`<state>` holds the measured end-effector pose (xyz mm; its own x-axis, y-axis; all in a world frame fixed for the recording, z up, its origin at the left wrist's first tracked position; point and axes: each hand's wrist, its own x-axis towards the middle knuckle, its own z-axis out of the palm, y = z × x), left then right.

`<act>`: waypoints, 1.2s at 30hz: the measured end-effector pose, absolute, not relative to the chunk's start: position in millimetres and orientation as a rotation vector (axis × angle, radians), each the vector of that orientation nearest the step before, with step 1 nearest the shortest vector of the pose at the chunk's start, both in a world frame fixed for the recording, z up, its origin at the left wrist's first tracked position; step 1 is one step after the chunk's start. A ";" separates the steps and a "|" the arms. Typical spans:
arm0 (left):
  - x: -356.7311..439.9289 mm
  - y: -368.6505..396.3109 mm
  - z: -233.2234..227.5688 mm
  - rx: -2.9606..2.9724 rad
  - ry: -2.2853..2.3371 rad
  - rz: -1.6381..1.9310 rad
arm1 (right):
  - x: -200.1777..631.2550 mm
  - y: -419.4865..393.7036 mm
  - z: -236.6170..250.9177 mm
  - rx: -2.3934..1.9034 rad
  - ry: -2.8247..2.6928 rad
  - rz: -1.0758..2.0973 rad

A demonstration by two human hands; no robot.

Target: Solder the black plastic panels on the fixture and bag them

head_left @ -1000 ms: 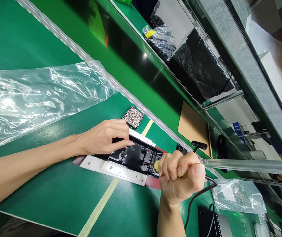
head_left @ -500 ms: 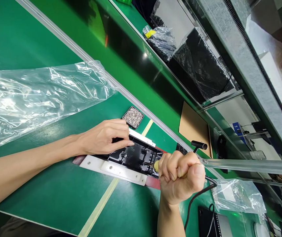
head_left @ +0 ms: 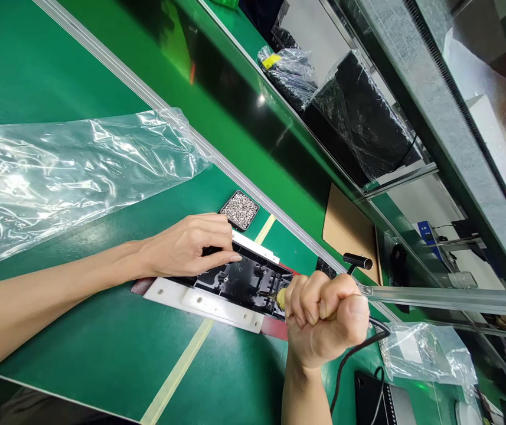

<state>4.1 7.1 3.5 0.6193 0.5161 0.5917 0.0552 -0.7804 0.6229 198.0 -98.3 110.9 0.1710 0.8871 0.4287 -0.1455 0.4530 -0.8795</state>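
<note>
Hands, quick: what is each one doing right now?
Left hand: open, fingers pressing on the black part.
Right hand: closed in a fist around the corded tool.

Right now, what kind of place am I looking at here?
Most likely an electronics assembly line. A green bench mat, a small tray of screws, and the right hand gripping a corded driver over a black plastic housing in a white fixture all suggest it.

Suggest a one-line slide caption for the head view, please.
Left hand steadies a black plastic part in a white fixture while the right hand grips a corded tool.
</note>
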 end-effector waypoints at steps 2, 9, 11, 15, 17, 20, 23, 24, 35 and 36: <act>4.1 7.0 3.5 2.279 0.451 1.076 | 197.9 -98.2 110.5 -0.801 -1.169 0.856; 4.3 7.3 4.4 2.272 0.447 1.080 | 197.0 -97.7 110.6 -0.804 -1.169 0.854; 4.4 7.3 4.9 2.270 0.448 1.079 | 197.2 -97.6 111.4 -0.802 -1.169 0.854; 4.5 7.2 5.5 2.265 0.456 1.080 | 197.3 -97.5 112.0 -0.808 -1.168 0.854; 4.6 7.4 5.3 2.272 0.452 1.081 | 197.0 -97.7 111.7 -0.813 -1.163 0.852; 4.9 7.8 4.6 2.282 0.448 1.078 | 196.4 -97.9 111.4 -0.817 -1.156 0.850; 5.1 8.1 4.2 2.281 0.450 1.073 | 196.0 -97.6 111.7 -0.814 -1.155 0.849; 5.1 8.1 4.4 2.279 0.450 1.074 | 195.9 -97.3 111.9 -0.813 -1.157 0.850; 3.9 7.5 4.7 2.283 0.445 1.073 | 196.1 -97.8 111.1 -0.829 -1.152 0.839; 3.9 7.5 4.5 2.284 0.445 1.072 | 196.1 -97.7 111.0 -0.827 -1.154 0.838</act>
<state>3.9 7.5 4.5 0.6229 0.5138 0.5899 0.0554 -0.7811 0.6219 196.1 -97.7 111.0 0.1934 0.8852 0.4231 -0.1280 0.4503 -0.8836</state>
